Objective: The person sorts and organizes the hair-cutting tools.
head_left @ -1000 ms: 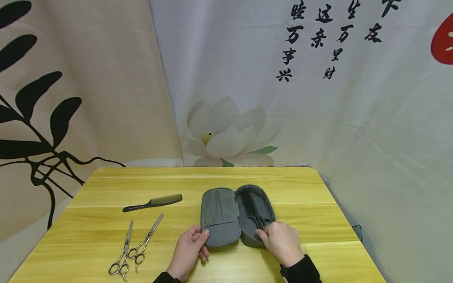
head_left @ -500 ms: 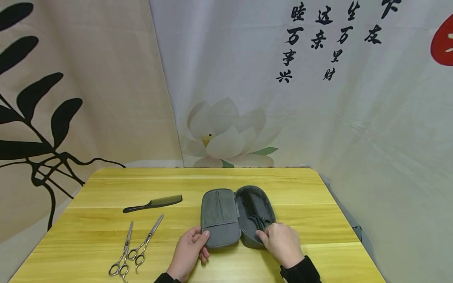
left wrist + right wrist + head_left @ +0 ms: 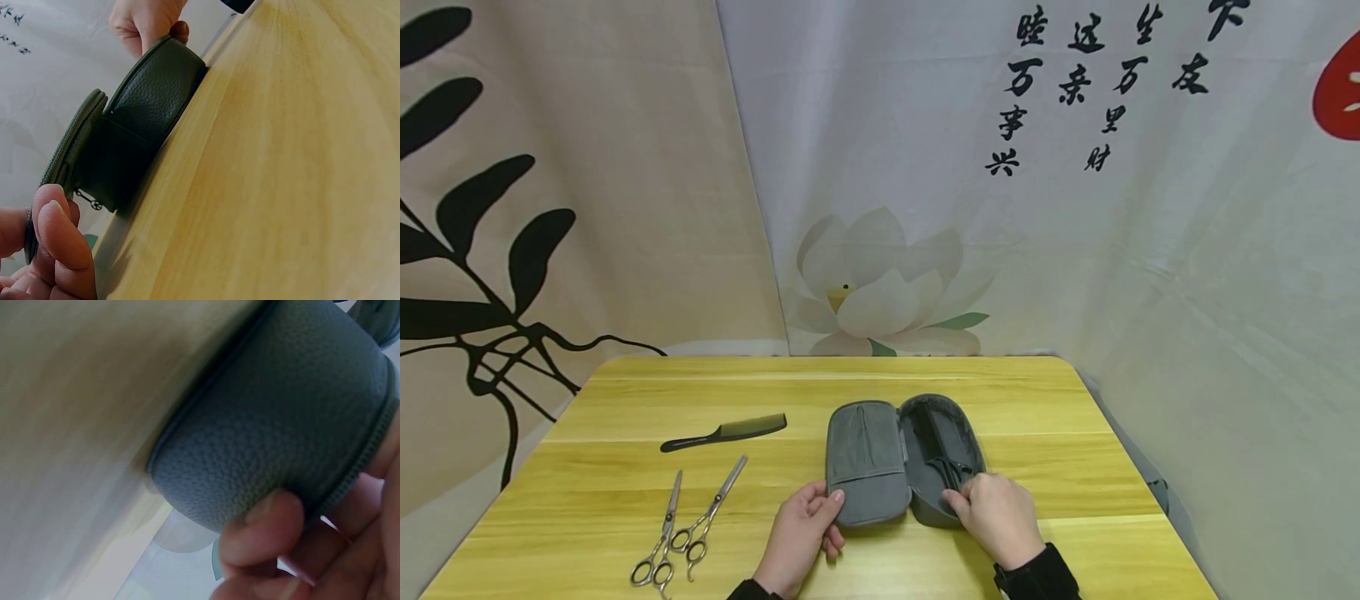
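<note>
A grey zip case (image 3: 868, 467) lies unfolded on the table, its lid with slim pockets to the left and its deep half to the right. My left hand (image 3: 805, 529) pinches the lid's near left edge between thumb and fingers; the left wrist view shows the lid (image 3: 72, 140) raised off the wood. With thumb inside and fingers outside, my right hand (image 3: 1000, 512) grips the deep half's near right rim. A dark cord (image 3: 947, 468) and a long black object (image 3: 927, 429) lie inside that half. The right wrist view shows its pebbled outer wall (image 3: 262, 425).
A black comb (image 3: 724, 432) lies left of the case. Nearer are two pairs of hairdressing scissors, one pair of scissors (image 3: 662, 537) beside the other scissors (image 3: 709, 517). A printed cloth backdrop (image 3: 880, 167) hangs behind the wooden table (image 3: 1075, 467).
</note>
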`<state>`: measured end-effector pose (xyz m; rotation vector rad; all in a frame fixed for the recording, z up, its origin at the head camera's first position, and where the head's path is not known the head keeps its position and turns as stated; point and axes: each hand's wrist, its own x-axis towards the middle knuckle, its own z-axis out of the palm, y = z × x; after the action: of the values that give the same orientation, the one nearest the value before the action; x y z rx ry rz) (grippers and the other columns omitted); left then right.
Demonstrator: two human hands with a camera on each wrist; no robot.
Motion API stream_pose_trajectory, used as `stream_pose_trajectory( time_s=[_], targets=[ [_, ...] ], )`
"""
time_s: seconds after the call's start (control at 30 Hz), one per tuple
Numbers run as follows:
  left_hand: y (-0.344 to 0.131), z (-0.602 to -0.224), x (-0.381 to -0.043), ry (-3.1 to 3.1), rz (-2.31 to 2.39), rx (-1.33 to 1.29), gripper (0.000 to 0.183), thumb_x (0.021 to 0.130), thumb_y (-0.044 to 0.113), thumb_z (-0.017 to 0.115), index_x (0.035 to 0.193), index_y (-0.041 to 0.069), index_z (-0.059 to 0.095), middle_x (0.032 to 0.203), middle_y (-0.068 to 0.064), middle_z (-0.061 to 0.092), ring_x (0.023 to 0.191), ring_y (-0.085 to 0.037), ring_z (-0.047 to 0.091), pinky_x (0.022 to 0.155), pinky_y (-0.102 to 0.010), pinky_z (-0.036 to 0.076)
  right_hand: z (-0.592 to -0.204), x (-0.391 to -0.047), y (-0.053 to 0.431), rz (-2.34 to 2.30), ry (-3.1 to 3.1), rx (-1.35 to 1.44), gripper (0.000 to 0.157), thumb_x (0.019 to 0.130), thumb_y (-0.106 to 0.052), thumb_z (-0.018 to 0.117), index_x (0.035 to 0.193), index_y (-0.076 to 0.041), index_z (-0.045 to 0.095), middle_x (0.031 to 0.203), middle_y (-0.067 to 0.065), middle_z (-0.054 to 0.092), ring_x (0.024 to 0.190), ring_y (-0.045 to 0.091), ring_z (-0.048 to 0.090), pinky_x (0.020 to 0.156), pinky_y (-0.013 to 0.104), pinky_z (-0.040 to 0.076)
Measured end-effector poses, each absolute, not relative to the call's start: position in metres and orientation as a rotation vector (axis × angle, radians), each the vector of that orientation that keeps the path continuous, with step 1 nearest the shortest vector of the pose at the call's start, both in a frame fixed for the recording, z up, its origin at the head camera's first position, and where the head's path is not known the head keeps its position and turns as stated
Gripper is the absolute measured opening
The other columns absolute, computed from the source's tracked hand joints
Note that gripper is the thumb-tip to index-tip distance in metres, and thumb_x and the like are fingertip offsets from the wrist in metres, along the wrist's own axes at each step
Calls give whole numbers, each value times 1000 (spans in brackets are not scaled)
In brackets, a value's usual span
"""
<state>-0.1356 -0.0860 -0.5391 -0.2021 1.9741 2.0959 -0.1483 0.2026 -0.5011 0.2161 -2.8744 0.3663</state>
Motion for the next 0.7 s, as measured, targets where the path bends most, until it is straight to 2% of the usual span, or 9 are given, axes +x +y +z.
stream_pose_trajectory(
  time_s=[0.5, 0.7],
  targets=[
    [-87, -541, -136, 1973, 2089, -203, 75, 109, 33, 64, 156, -16, 33, 84, -7, 69, 58, -15, 63, 53, -31, 58, -500, -147, 202, 381, -2884, 210, 69, 90, -41, 85, 49, -27, 32, 51, -15, 18, 43, 8, 34, 47, 25, 17],
    [-87, -541, -137, 1981, 2091, -215, 75, 110, 32, 63, 157, -17, 31, 84, -7, 69, 57, -15, 63, 52, -31, 57, -499, -147, 201, 383, -2884, 210, 69, 91, -40, 85, 49, -27, 31, 52, -15, 16, 43, 8, 30, 48, 25, 14]
  ],
)
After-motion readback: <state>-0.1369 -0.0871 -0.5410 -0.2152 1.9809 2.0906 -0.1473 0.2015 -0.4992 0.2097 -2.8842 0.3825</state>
